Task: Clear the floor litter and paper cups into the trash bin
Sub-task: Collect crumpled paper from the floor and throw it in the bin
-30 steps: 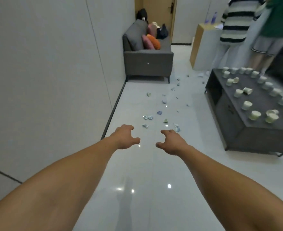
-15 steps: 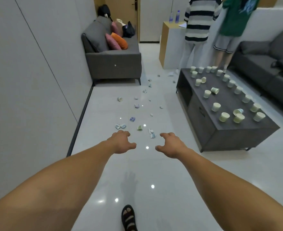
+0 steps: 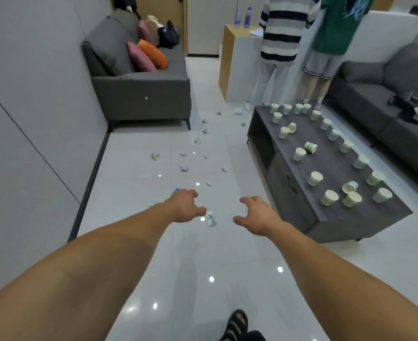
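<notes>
Even, bright overhead light glints off the glossy floor (image 3: 203, 254); wide-angle edges bend, slightly soft.

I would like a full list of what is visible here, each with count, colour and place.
paper cups: about twenty, pale green, on the coffee table, a few tipped over
coffee table: one, dark grey, right of the walkway
floor litter: many scraps and crushed cups, pale blue and white, along the floor
cup on floor: one, pale, lying near the left wall
sofa: one, grey, far left, with pink and orange cushions
second sofa: one, grey, far right
people standing: two, behind the table
trash bin: none visible
left hand: open, empty
right hand: open, empty
</notes>
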`<state>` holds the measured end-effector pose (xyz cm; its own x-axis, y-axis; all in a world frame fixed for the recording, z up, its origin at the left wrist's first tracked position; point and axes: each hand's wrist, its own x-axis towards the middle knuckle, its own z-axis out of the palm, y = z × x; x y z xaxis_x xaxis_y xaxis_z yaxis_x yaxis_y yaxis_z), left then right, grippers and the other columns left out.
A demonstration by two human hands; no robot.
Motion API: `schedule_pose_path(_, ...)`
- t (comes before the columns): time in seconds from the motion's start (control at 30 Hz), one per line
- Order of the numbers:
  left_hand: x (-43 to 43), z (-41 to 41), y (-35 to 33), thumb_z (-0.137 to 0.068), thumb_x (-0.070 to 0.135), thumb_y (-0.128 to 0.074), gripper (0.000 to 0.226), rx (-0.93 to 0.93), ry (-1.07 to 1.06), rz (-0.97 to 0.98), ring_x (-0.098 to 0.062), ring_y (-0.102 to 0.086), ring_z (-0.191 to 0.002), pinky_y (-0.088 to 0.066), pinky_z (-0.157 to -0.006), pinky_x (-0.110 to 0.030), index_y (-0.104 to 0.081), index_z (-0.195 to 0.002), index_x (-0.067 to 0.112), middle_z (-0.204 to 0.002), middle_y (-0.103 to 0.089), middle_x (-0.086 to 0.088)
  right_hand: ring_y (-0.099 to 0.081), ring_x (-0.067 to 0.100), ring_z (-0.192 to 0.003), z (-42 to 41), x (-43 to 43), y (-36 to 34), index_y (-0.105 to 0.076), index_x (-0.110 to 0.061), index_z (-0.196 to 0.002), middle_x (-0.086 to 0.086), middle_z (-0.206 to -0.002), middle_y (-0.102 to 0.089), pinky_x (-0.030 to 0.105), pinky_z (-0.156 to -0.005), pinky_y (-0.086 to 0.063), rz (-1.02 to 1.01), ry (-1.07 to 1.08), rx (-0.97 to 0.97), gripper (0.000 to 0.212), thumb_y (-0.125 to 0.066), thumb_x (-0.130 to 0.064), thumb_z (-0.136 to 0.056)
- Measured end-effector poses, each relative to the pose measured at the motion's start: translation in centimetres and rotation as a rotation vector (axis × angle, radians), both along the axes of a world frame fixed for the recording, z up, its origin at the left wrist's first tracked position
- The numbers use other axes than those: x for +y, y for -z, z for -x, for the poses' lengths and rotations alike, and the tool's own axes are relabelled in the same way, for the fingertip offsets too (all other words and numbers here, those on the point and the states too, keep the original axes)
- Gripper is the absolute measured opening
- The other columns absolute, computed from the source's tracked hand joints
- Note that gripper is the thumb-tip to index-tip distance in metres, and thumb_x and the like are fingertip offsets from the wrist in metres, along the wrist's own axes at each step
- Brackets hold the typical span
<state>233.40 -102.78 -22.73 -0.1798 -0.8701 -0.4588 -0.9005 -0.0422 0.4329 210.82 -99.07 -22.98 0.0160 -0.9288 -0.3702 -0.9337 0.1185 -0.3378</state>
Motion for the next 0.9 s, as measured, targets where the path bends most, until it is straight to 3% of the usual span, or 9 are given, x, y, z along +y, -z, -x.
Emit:
schedule_pose_path(0.27,-12.7,3.4,1.3,-0.084,0.046,-0.061,0.075,-0.053,-0.117,-0.021,-0.029,-0.039,-0.132,-0.037,-0.107,-0.042,-0.032,-0.147,0.017,-0.151,-0.029,-0.008,-0.036,0.029,-0.135,4.2,-16.1,2.0,-0.029,-0.021,-0.151,0.006,-0.153,-0.028,0.042,-0.106,-0.04,-0.023,-0.068,-0.041,0.072,-0.06,-0.043,-0.09)
schedule_pose_path(0.53,-23.7,5.4,2.2,-0.085,0.049,-0.062,0.076,0.039,-0.233,-0.049,-0.029,-0.041,-0.132,-0.038,-0.107,-0.042,-0.033,-0.146,0.015,-0.151,-0.033,-0.007,-0.035,0.028,-0.134,5.3,-28.7,3.1,-0.028,-0.021,-0.15,0.005,-0.151,-0.028,0.043,-0.105,-0.04,-0.087,-0.179,0.007,0.073,-0.06,-0.044,-0.088)
schedule_pose_path(0.9,-39.2,4.8,12.7,-0.087,0.045,-0.06,0.072,0.084,-0.268,-0.262,-0.029,-0.04,-0.132,-0.037,-0.105,-0.036,-0.033,-0.147,0.015,-0.151,-0.032,-0.008,-0.038,0.026,-0.133,3.3,-45.1,11.9,-0.03,-0.022,-0.149,0.004,-0.15,-0.031,0.04,-0.102,-0.04,-0.223,-0.193,0.057,0.074,-0.061,-0.047,-0.087)
